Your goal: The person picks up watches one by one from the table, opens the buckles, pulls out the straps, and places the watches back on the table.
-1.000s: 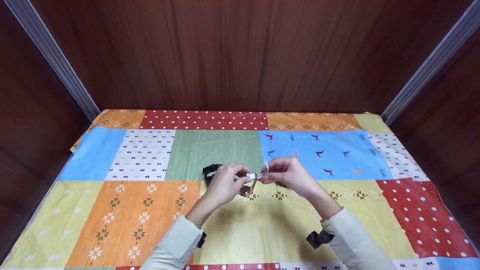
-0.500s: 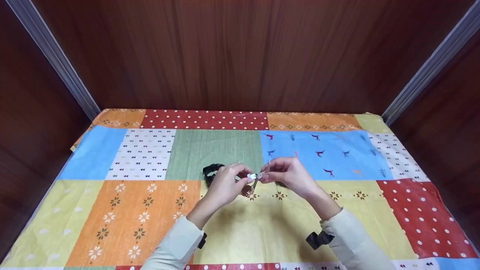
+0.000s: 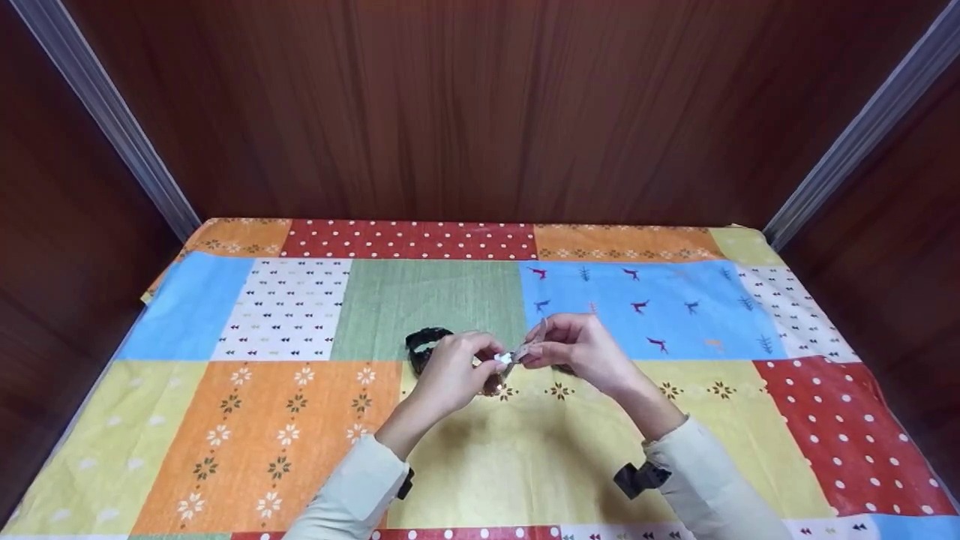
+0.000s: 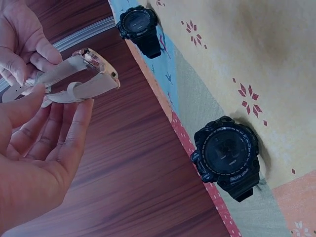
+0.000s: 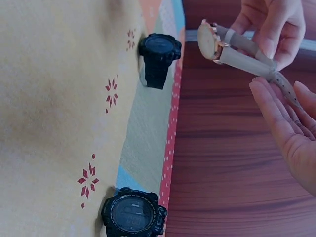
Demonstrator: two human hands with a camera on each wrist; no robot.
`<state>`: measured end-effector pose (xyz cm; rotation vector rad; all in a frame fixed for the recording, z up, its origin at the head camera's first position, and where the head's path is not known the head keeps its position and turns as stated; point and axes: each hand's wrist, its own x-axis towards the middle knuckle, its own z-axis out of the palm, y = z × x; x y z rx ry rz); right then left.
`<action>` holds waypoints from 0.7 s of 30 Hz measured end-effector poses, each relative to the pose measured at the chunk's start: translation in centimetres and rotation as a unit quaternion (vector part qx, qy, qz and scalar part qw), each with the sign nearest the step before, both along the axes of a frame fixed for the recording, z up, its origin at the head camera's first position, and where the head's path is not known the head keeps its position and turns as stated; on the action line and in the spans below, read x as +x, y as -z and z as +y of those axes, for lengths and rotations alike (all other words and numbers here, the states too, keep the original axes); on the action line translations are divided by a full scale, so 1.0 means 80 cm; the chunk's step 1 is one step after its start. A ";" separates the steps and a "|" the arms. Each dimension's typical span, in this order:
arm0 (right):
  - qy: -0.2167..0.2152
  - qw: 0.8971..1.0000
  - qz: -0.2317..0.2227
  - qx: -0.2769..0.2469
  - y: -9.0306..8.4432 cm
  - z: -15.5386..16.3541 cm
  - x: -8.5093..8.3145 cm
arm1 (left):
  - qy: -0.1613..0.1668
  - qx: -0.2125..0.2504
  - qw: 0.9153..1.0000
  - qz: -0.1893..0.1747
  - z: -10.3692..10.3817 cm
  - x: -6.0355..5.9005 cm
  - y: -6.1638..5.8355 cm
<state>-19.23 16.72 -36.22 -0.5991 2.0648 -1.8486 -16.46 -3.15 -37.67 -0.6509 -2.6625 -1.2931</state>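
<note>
Centre of head view: your left hand (image 3: pixel 450 367) and right hand (image 3: pixel 577 346) pinch the beige-strapped, rose-gold-cased wristwatch (image 4: pixel 86 74) above the patchwork tablecloth (image 3: pixel 225 420) | Handling: probably light, strap limp, glass fragile; grip strap ends near buckle | Nearby: black digital watch (image 4: pixel 227 155), second black watch (image 4: pixel 138 24).

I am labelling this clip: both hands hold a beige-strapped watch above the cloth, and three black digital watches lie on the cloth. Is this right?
Not quite: only two black watches lie on the patchwork cloth, as both wrist views show. The left hand and right hand do hold the beige-strapped watch.
</note>
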 end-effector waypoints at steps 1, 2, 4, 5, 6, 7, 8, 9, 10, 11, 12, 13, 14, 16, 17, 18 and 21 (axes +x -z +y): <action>0.001 1.000 0.000 -0.002 0.000 0.000 0.000 | 0.001 0.002 1.000 -0.002 0.000 0.000 0.001; 0.002 1.000 0.001 -0.003 0.000 0.001 -0.001 | 0.002 0.003 1.000 -0.003 0.000 -0.001 0.001; 0.002 1.000 0.000 -0.005 0.000 0.002 -0.001 | -0.001 -0.001 1.000 -0.001 -0.001 -0.001 0.002; 0.000 1.000 -0.003 -0.005 0.001 0.002 -0.001 | -0.002 0.000 1.000 -0.001 -0.001 -0.001 0.002; -0.002 1.000 -0.006 -0.006 0.001 0.002 -0.001 | -0.003 -0.002 1.000 0.001 -0.001 0.000 0.002; -0.005 1.000 -0.013 -0.006 0.001 0.002 -0.001 | -0.004 -0.005 1.000 0.002 -0.001 0.000 0.003; -0.008 1.000 -0.018 -0.007 0.002 0.002 -0.001 | -0.005 -0.009 1.000 0.004 -0.001 0.000 0.003; -0.013 1.000 -0.024 -0.009 0.003 0.002 -0.001 | -0.006 -0.011 1.000 0.005 -0.001 0.000 0.002; -0.017 0.999 -0.030 -0.009 0.003 0.001 0.000 | -0.005 -0.013 1.000 0.007 -0.001 0.000 0.003; -0.021 0.999 -0.034 -0.008 0.004 0.001 -0.001 | -0.005 -0.014 1.000 0.008 -0.001 0.000 0.003; -0.026 0.999 -0.038 -0.008 0.005 0.001 -0.001 | -0.005 -0.016 1.000 0.008 0.000 0.001 0.003; -0.030 0.999 -0.041 -0.005 0.005 0.001 -0.001 | -0.005 -0.017 1.000 0.008 0.000 0.001 0.003; -0.034 0.998 -0.043 -0.003 0.006 0.001 -0.001 | -0.004 -0.018 1.000 0.009 0.000 0.001 0.003; -0.037 0.998 -0.045 0.001 0.006 0.000 -0.001 | -0.003 -0.016 1.000 0.008 0.000 0.000 0.003; -0.038 0.998 -0.046 0.001 0.007 0.001 -0.002 | -0.002 -0.015 1.000 0.006 0.001 0.000 0.004; -0.037 0.998 -0.046 0.000 0.007 0.001 -0.002 | -0.001 -0.014 1.000 0.005 0.001 0.000 0.004; -0.034 0.998 -0.047 -0.003 0.007 0.001 -0.002 | 0.003 -0.014 1.000 0.002 0.002 -0.001 0.004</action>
